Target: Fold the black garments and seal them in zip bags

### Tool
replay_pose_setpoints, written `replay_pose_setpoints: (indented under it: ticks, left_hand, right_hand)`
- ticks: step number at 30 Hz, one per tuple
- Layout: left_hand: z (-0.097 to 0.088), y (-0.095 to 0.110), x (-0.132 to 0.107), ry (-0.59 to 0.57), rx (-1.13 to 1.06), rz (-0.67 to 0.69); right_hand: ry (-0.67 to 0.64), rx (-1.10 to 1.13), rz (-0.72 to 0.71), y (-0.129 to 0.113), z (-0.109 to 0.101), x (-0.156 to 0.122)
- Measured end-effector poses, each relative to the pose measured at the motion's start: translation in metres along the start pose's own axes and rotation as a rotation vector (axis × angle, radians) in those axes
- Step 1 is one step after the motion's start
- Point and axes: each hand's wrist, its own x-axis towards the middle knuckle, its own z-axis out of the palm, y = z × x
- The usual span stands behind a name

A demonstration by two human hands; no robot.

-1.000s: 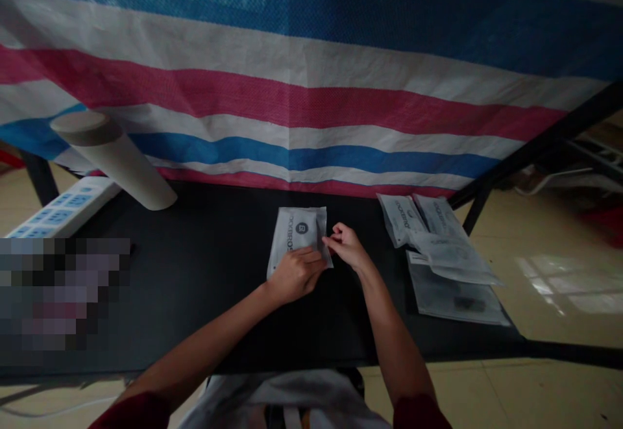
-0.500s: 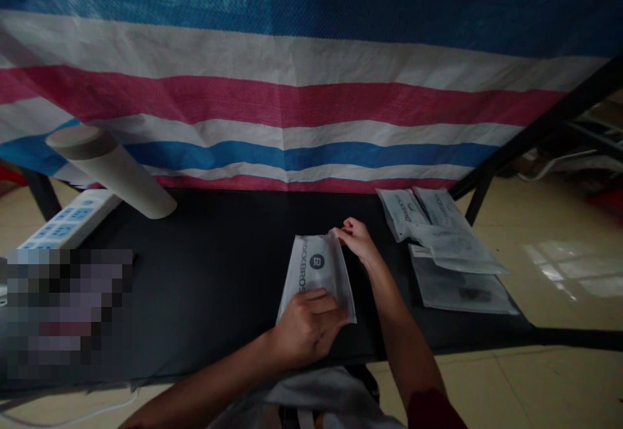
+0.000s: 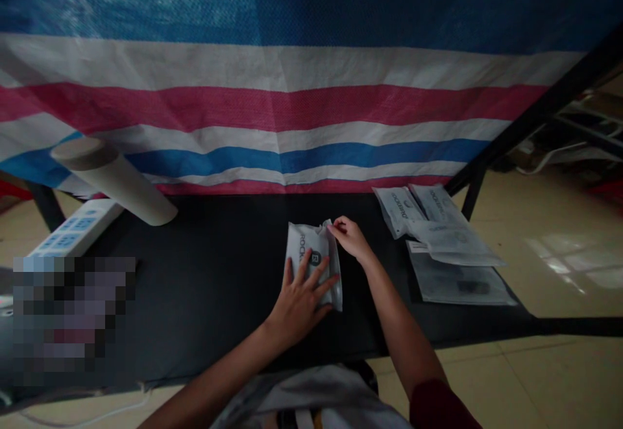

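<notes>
A frosted plastic pouch [image 3: 294, 237] with dark printed lettering and a round logo lies on the black table in front of me. My left hand [image 3: 302, 293] rests flat across its lower half, fingers spread over the print. At the pouch's far right corner, my right hand [image 3: 346, 233] pinches the edge between thumb and fingers, and the corner is crumpled there. What is inside the pouch cannot be made out.
Several similar pouches [image 3: 452, 244] overlap at the table's right end. On the left stand a pale bottle [image 3: 131, 189] and a white power strip [image 3: 80, 231], near a blurred-out patch. A striped tarp [image 3: 311, 111] hangs behind the black table [image 3: 209, 286].
My left hand has opened from a curled grip on the pouch's near part and now lies spread on it. My right hand still holds the corner, which has crumpled.
</notes>
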Motion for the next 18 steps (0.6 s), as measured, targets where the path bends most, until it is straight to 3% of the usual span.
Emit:
replay_pose_setpoints:
  ticks: [5,9,14,18]
  left_hand:
    - [-0.012,-0.057,-0.014,-0.027,0.116,-0.108]
    - [-0.029,-0.103,-0.024,0.061,0.28,-0.403]
    - [-0.033,-0.137,-0.029,0.165,0.277,-0.548]
    - [-0.02,-0.162,-0.034,0.109,0.18,-0.526]
  right_hand:
    - [-0.004,0.027,0.03,-0.01,-0.003,-0.003]
    - [0.135,0.064,-0.045,-0.03,-0.023,-0.018]
    - [0.399,-0.043,-0.071,-0.055,-0.081,-0.085]
    - [0.622,-0.451,0.02,-0.055,-0.141,-0.143]
